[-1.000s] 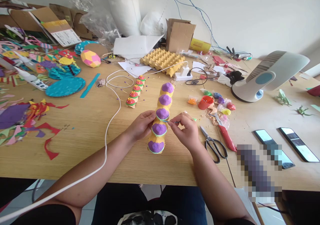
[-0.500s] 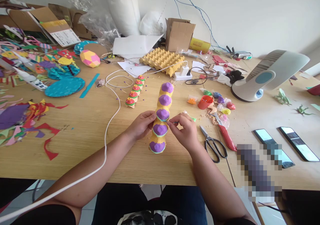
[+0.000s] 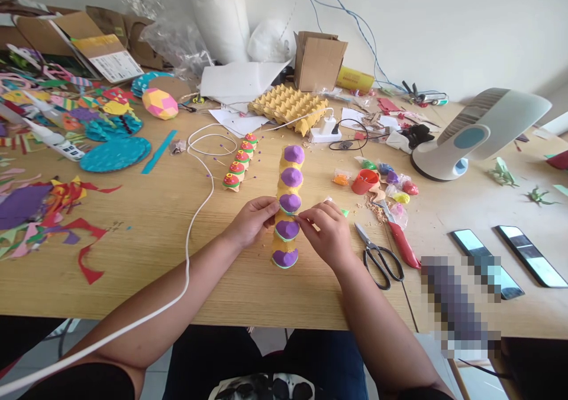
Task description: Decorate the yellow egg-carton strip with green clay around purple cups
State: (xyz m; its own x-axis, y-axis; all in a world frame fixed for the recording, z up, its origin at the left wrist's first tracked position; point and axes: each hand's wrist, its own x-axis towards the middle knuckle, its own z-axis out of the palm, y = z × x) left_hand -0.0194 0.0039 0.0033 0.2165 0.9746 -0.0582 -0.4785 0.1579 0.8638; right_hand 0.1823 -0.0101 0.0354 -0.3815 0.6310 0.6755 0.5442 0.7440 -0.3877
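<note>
A yellow egg-carton strip (image 3: 290, 245) with purple clay caps on its bumps lies lengthwise on the table in front of me. Thin light-green edging runs under the lower caps. My left hand (image 3: 254, 222) grips the strip's left side near the middle bump, thumb on top. From the right, my right hand (image 3: 327, 231) pinches the end of a thin light-green clay strand (image 3: 287, 212) at the lower edge of the middle purple cap. The fingertips partly hide the strand's end.
A smaller red-and-green decorated carton strip (image 3: 239, 167) sits behind to the left. A white cable (image 3: 190, 234) crosses my left forearm. Black-handled scissors (image 3: 379, 258), a red-handled knife (image 3: 403, 243), bagged clay (image 3: 402, 197) and a fan (image 3: 465, 136) stand on the right.
The carton strip has turned slightly, its near end swinging right and its far end left. The strand lies closer against the middle cap's edge. Both hands stay nearly in place.
</note>
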